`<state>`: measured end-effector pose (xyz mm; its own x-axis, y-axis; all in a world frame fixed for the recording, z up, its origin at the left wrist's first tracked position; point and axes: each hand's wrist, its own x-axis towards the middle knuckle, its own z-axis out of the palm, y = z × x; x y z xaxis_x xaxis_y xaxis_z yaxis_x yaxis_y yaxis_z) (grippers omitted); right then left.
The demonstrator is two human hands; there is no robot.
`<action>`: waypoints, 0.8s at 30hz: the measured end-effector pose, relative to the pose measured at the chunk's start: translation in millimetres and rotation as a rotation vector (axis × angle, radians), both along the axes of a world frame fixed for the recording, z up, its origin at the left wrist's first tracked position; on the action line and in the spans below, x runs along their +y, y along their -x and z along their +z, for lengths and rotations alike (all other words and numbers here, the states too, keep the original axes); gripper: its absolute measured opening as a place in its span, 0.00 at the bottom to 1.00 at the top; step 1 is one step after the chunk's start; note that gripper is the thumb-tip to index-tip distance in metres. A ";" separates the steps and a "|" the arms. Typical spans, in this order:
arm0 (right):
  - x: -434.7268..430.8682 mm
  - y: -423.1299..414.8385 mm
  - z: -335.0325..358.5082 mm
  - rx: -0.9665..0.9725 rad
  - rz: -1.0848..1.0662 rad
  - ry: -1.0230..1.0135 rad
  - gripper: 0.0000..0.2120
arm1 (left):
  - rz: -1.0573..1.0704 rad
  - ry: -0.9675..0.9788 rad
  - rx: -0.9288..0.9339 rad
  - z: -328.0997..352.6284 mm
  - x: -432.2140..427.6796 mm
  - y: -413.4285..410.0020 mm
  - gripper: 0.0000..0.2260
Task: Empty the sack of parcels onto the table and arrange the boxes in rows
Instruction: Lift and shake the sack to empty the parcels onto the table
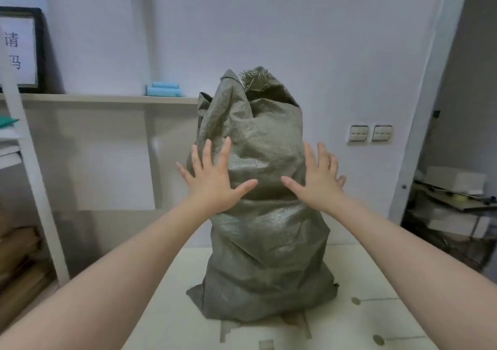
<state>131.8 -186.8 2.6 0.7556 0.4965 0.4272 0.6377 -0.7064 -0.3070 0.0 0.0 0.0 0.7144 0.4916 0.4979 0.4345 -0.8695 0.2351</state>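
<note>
Sack point(266, 215) standing upright mid-frame on table point(376, 274); left hand point(215, 180), right hand point(318, 177) pressing flat, fingers spread; looking bulky, heavy, soft-walled; gripping bottom corners likely best for tipping

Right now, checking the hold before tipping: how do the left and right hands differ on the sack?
The left hand lies mostly over the front of the woven sack; the right hand sits at its right side, most fingers past its outline. The left hand's little finger shows whole, the right hand's only its tip. Both are open, fingers straight, level, thumbs pointing inward.
</note>
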 end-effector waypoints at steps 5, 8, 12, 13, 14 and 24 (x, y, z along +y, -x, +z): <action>16.7 -7.8 -22.6 0.248 -0.032 -0.108 0.50 | 0.041 0.203 -0.066 7.1 12.5 -19.4 0.54; 23.5 -26.1 -20.3 0.261 0.009 -0.211 0.51 | 0.018 0.268 -0.124 18.9 19.4 -41.4 0.56; 35.6 -52.1 -6.3 0.189 0.162 -0.396 0.46 | 0.019 0.290 -0.221 44.4 25.1 -75.5 0.57; 40.2 -59.3 -3.1 0.195 0.200 -0.441 0.44 | 0.036 0.307 -0.257 52.8 28.0 -84.5 0.58; 46.0 -64.4 0.4 0.220 0.231 -0.490 0.42 | 0.052 0.341 -0.287 61.2 32.1 -92.0 0.58; 65.1 -74.8 7.9 0.369 0.324 -0.667 0.26 | -0.017 0.759 -0.311 73.8 63.0 -131.8 0.59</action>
<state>206.6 -121.8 10.5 0.7680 0.4440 0.4615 0.5545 -0.1004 -0.8261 131.8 63.0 73.8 0.6094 0.7645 0.2103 0.2406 -0.4311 0.8697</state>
